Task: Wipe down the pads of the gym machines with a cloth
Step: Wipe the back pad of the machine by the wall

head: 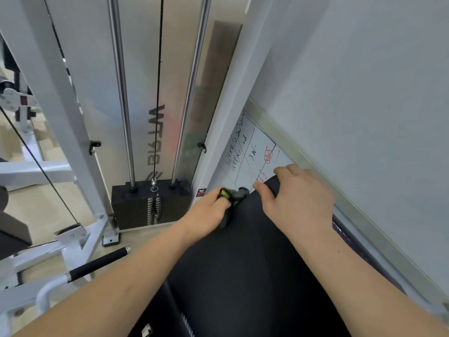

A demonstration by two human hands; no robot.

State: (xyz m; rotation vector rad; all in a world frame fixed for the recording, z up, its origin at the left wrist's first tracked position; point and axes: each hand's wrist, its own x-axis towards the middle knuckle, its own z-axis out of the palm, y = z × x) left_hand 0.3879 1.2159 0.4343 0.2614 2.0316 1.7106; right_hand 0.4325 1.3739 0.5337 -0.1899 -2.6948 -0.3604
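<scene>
A large black ribbed pad (243, 268) fills the lower middle of the view and runs away from me. My right hand (300, 198) grips its far end, fingers curled over the edge. My left hand (206, 211) is at the pad's left far corner and pinches a small black and yellow-green strap or clip (230, 194); blur keeps me from telling which. Both forearms reach forward over the pad.
A black weight stack (145, 205) with two chrome guide rods and a cable stands just left of the pad inside a white machine frame (60, 98). A whiteboard (250, 152) with writing leans on the wall at right. A black-gripped handle (97, 263) lies low at left.
</scene>
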